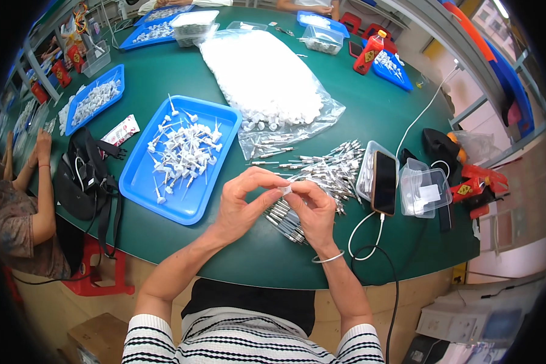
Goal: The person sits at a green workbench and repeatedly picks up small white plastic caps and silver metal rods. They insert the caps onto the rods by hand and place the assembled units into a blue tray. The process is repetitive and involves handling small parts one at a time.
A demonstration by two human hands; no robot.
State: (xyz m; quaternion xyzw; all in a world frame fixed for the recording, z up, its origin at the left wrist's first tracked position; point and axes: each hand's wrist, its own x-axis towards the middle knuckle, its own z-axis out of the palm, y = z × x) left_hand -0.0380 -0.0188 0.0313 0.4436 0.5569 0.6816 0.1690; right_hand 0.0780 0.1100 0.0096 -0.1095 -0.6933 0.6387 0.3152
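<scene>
Above the near part of the green table, my left hand [244, 199] and my right hand [316, 213] meet at their fingertips. Both pinch a small white plastic cap [286, 190] between thumb and fingers. Whether a metal rod sits inside it cannot be made out. Under and behind my hands lie many thin metal rods [324, 168], some lined up in a row below my right hand. Left of my hands, a blue tray [191, 213] holds a heap of white caps with thin metal stems [185, 148]. A large clear bag of white caps [267, 76] lies beyond.
Right of the rods, a phone [383, 182] leans on a clear box, its white cable [370, 239] looping nearby. Another clear box [424, 191] stands beside it. A black bag [82, 176] and a co-worker's arm [42, 188] are at left. A red bottle [370, 53] stands far right.
</scene>
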